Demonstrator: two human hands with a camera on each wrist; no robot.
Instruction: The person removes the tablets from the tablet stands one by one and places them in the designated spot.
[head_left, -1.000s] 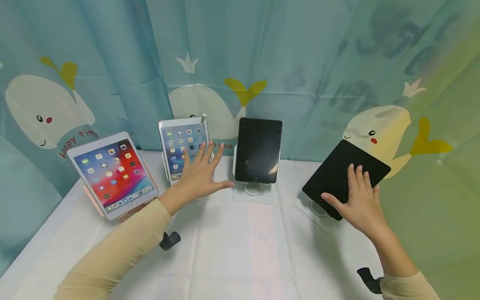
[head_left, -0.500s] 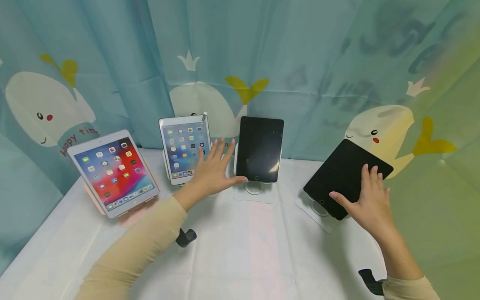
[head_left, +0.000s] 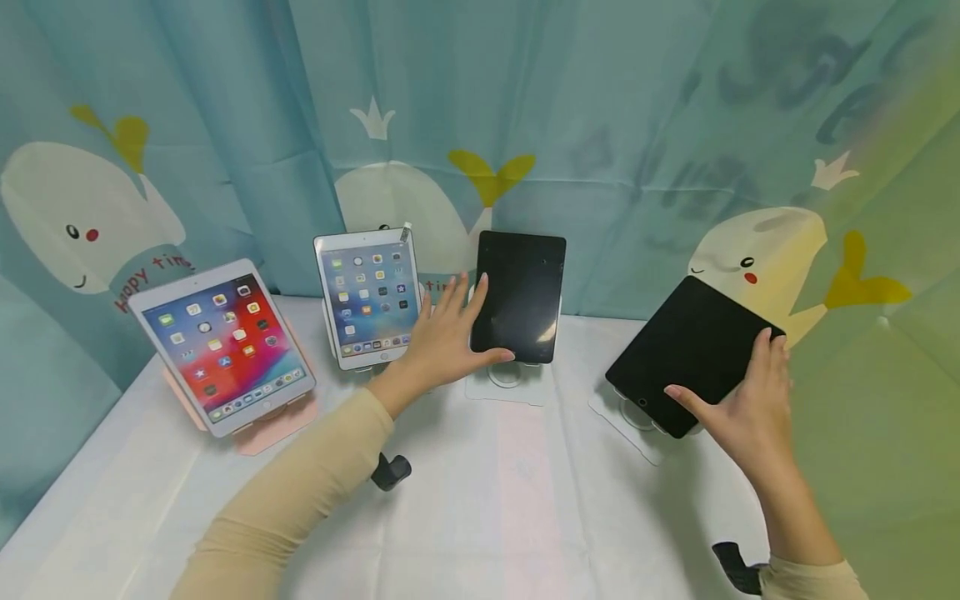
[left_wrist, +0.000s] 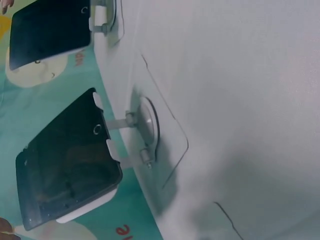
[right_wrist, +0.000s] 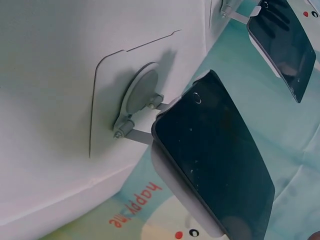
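My left hand is spread, its fingers straight, in front of the gap between a white tablet with a lit icon screen and a dark-screened tablet. Its thumb overlaps the dark tablet's lower edge; contact cannot be told. My right hand, fingers extended, lies over the right-hand edge of another black tablet, which leans at a slant; whether it touches is unclear. In the left wrist view the dark tablet rests on a hinged white stand. The right wrist view has the slanted tablet on a similar stand.
A white tablet with a red-and-blue screen leans on a pink stand at far left. All stand on a white-covered table. Behind hangs a blue whale-print curtain.
My left hand has moved right, from before the lit white tablet toward the dark one. My right hand has slid right toward its tablet's edge. The tablets stay in place.
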